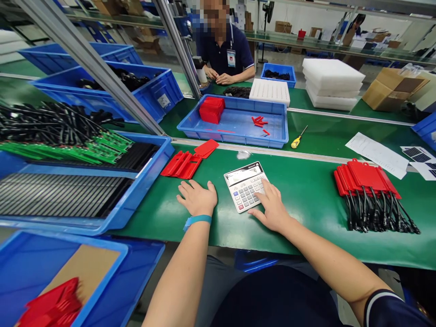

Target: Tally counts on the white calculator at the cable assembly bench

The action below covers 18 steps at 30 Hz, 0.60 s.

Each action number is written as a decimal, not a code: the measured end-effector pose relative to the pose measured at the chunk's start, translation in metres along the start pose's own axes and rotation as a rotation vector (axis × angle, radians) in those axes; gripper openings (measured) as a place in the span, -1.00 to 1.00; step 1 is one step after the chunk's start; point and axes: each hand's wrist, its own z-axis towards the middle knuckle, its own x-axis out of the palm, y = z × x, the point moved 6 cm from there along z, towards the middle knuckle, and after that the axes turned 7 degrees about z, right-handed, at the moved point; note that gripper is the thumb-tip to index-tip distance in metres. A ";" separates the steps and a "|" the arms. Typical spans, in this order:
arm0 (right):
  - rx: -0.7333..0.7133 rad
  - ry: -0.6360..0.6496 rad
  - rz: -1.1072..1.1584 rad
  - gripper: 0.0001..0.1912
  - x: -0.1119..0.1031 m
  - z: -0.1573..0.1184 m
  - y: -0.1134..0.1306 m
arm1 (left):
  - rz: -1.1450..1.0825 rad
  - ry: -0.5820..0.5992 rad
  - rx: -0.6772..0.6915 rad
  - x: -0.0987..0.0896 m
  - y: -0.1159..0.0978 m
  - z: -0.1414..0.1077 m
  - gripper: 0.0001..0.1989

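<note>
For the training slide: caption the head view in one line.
Right hand presses keys on a calculator while left hand rests flat on the green table.

One calculator (pixel 245 185) is lying on the green bench, with one yellow-handled screwdriver (pixel 297 140) beyond it. Two stacks of red plates are resting there: one beside the near tray (pixel 185 162), one with black cables (pixel 366 178). Three white foam slabs (pixel 331 84) are sitting piled. Two people are working, one of them across the bench (pixel 223 43).
</note>
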 end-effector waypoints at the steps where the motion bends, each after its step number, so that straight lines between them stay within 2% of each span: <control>1: -0.015 0.018 0.009 -0.32 0.003 -0.001 0.006 | 0.000 0.002 0.000 0.000 0.000 0.000 -0.25; 5: -0.048 0.144 0.029 -0.27 0.016 -0.004 0.029 | 0.010 -0.003 0.005 -0.002 0.000 0.000 -0.25; 8: -0.030 0.227 0.015 -0.26 0.024 -0.007 0.036 | 0.009 -0.010 0.007 -0.003 0.000 -0.001 -0.25; 18: 0.004 0.244 0.013 -0.26 0.027 -0.012 0.032 | 0.024 0.023 0.002 -0.004 -0.001 -0.001 -0.25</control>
